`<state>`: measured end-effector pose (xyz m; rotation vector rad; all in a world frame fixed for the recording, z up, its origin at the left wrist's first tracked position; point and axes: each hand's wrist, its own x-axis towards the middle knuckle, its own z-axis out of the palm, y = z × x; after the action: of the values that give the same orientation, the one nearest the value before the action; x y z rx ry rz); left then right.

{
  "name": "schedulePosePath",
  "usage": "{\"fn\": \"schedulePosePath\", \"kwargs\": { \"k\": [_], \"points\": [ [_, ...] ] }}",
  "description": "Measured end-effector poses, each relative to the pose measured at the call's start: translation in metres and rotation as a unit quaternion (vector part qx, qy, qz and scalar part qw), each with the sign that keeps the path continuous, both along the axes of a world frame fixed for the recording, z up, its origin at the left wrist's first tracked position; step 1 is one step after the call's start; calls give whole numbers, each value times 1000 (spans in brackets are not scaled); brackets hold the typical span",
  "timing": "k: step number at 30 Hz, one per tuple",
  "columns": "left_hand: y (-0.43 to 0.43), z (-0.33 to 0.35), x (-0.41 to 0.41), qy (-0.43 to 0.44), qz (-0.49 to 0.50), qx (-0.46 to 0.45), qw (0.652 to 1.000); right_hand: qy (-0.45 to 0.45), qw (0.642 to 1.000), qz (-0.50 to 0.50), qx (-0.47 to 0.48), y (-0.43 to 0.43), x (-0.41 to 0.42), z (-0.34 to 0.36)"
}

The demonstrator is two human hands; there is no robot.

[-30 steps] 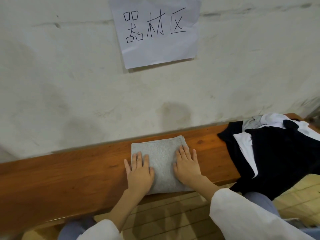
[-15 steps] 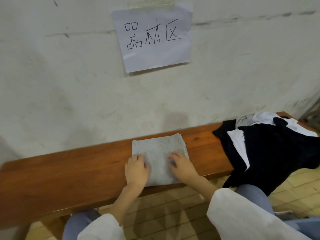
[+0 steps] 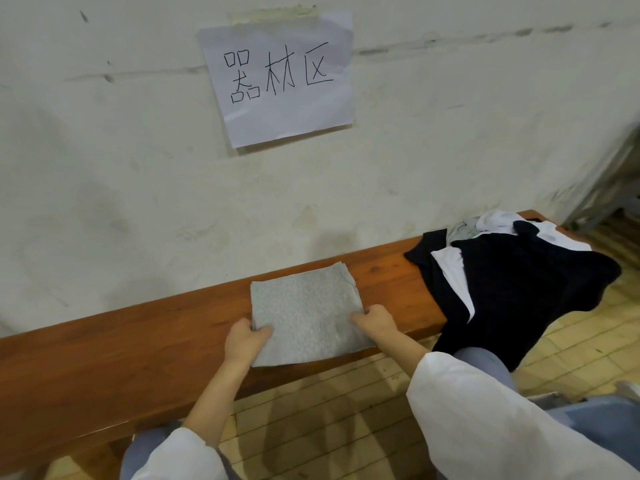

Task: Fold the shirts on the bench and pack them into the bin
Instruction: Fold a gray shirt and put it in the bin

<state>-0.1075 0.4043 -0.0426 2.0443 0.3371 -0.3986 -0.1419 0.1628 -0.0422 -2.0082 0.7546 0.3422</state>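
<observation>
Both side edges of the folded grey shirt (image 3: 308, 310) are held: the left hand (image 3: 244, 341) pinches the left one, thumb on top, and the right hand (image 3: 375, 322) curls round the right one. The shirt lies on the desk (image 3: 138, 348), reaching its front rim. More shirts (image 3: 519, 282), dark and white, sit heaped at the desk's right end, apart from it.

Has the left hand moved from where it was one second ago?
Yes. The left hand slid left, off the top of the grey shirt, and now grips its left edge above the bench.
</observation>
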Motion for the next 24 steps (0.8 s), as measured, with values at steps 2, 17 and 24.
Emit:
{"fn": "schedulePosePath", "kwargs": {
  "k": [2,17,24],
  "points": [
    [-1,4,-4,40,50,-120,991,-36,999,-21,-9,2,-2,0],
    [-213,55,-62,-55,-116,-191,973,-241,922,-304,-8,-171,-154,51],
    [-374,43,-135,15,-292,-156,943,-235,838,-491,29,-264,-291,20]
  ]
}}
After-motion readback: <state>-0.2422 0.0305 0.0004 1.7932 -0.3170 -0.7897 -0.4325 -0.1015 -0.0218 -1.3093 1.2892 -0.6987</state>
